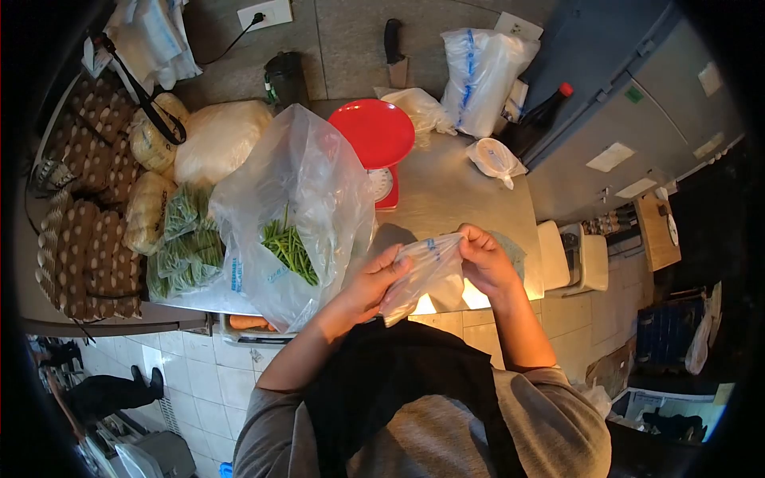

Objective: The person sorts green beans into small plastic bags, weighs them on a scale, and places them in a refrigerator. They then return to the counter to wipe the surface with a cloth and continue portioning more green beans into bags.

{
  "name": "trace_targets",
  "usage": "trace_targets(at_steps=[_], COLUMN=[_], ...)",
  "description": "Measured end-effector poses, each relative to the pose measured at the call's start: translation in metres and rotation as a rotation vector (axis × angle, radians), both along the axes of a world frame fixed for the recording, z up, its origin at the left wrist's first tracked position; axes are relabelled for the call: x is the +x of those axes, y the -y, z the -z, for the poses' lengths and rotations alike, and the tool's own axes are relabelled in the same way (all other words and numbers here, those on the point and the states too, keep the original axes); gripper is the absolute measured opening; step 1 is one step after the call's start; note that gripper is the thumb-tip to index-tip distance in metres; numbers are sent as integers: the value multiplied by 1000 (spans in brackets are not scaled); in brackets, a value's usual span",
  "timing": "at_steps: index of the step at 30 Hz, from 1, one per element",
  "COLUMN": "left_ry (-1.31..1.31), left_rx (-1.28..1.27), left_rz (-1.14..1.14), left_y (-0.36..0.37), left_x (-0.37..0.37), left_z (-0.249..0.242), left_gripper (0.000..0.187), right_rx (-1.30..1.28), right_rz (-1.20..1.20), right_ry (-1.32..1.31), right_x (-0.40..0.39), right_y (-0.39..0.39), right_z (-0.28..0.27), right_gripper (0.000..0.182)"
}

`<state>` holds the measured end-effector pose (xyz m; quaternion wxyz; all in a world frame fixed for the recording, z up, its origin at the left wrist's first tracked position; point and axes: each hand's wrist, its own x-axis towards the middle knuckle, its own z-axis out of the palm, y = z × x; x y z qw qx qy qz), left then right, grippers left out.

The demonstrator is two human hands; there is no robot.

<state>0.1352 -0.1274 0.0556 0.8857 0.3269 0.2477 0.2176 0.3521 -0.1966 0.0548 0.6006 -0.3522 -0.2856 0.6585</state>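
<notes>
Plastic, thin and cloudy, forms the small bag (428, 272) pinched between the left hand (373, 280) and right hand (489, 259) at the near edge of the table (442, 187), probably nearly weightless, limp and slippery, best gripped by its edges between thumb and fingertips.

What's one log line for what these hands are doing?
left hand: grips small bag | right hand: grips small bag | green vegetables: in large bag | red scale: beyond hands

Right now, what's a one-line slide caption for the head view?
Left hand and right hand hold a small plastic bag near a red scale.
</notes>
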Motion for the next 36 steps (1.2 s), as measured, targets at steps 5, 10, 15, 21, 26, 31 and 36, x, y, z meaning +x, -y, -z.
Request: trace_targets(at_steps=[5,10,15,21,26,31,36], left_ry=[116,-401,-963,-1099,-776,-410,-1505], left_rx=[167,1159,1970,1672,1619,1844,1572], left_rz=[39,69,64,132,136,-418,-1071], left_y=[-21,-31,-44,-26,-27,11,-19], left_x=[-9,2,20,46,30,-40,-100], left_z=[-7,-15,65,111,94,5,-35], left_gripper=[15,18,15,24,40,43,55], right_rx=[3,319,578,371,136,322,813], right_rz=[-421,-3,54,-49,24,283,-267], right_ry=[188,1268,2042,1865,1282,984,720], right_x=[-11,-2,-2,-8,4,-2,-131], right_y=[17,-7,-20,-17,-33,-60,-92], right_z=[-29,-33,12,99,95,-3,-88], right_gripper=[15,23,20,21,11,17,25])
